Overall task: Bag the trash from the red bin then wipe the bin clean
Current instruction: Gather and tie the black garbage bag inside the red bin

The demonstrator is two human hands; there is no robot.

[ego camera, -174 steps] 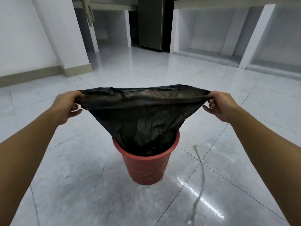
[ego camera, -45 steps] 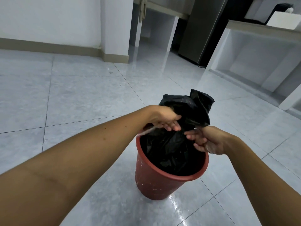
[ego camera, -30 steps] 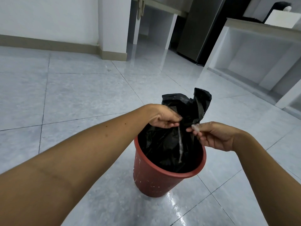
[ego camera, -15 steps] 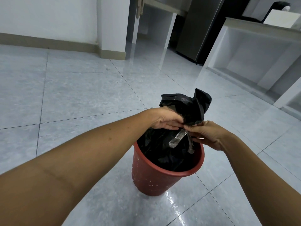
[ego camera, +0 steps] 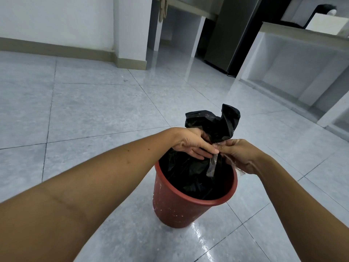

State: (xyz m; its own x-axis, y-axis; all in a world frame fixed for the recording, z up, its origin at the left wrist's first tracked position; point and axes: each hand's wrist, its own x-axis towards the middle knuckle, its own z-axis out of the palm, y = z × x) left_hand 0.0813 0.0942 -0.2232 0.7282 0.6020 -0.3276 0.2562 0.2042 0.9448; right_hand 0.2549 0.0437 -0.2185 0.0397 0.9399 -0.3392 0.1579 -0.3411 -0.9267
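The red bin [ego camera: 190, 203] stands upright on the grey tiled floor [ego camera: 94, 103], with the black trash bag [ego camera: 213, 125] sitting inside it and its gathered neck rising above the rim. Judging by this, the bagging is well along but not finished: the mouth is bunched shut, yet the tie is being worked, the bag is not yet lifted out, and the wiping has not begun. The bin's outer wall is speckled with pale splashes, so it looks in need of that wipe; its inside is hidden by the bag. The bag is crumpled, thin and glossy, its top flaring in two loose peaks above the pinch. The left hand [ego camera: 190, 144] is closed around the neck, fingers curled over the plastic. The right hand [ego camera: 239, 154] meets it just beside, pinching a clear plastic strip [ego camera: 212, 165], one end of which hangs down over the bag while more clear film trails past the right wrist. Whether the strip already circles the neck I cannot tell
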